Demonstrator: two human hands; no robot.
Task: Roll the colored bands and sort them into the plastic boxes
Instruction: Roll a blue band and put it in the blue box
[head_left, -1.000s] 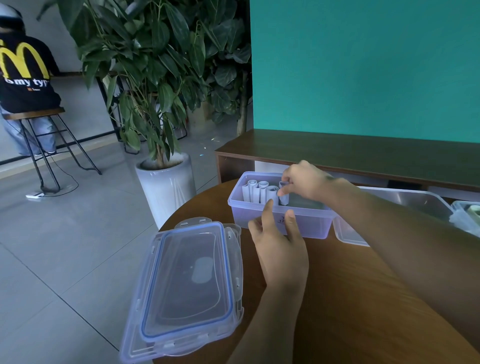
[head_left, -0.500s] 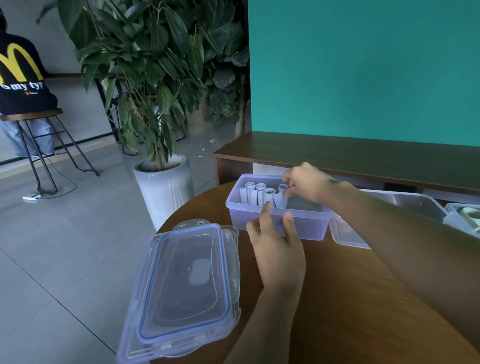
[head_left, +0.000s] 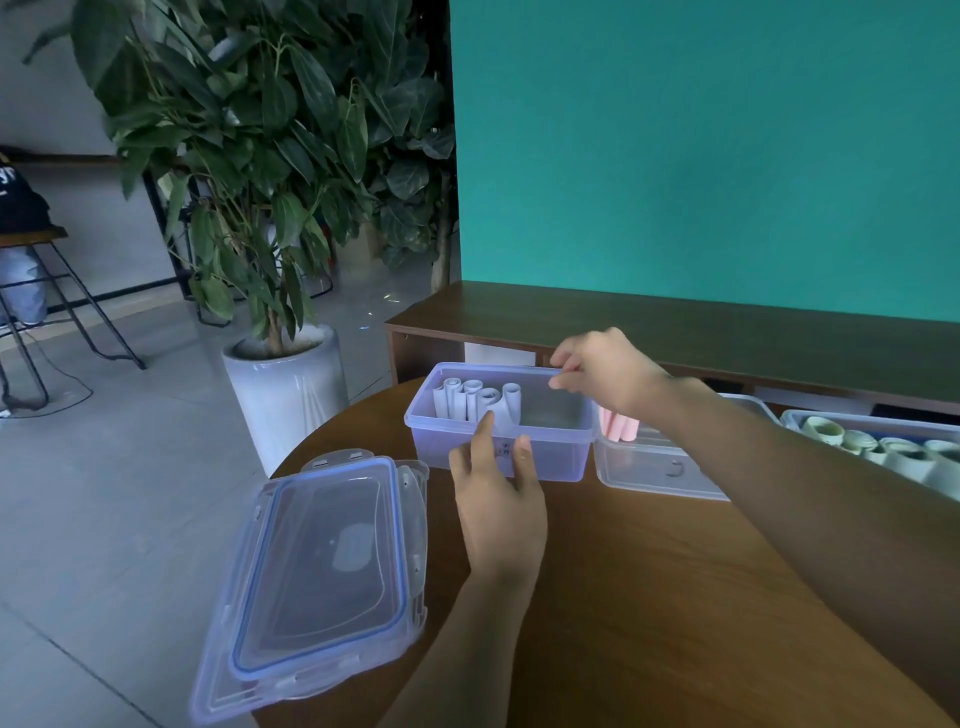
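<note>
Now that the right hand (head_left: 605, 371) has let go and lifted empty, loosely curled, the fifth white roll (head_left: 511, 400) stands in the centre-frame box (head_left: 550, 454), left hand (head_left: 501, 501) steadying it open-fingered.

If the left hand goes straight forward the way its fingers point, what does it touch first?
Most likely the near wall of the purple box: the left hand points at it, fingertips seemingly at its rim already, though depth is unclear.

Just past the left fingertips (head_left: 488, 423), the box (head_left: 498, 457) is translucent, smooth plastic holding matt white paper-like rolls (head_left: 475, 400). The lids (head_left: 317, 582) are clear glossy plastic with a blue seal. The table (head_left: 649, 597) is smooth brown wood with a soft sheen.
</note>
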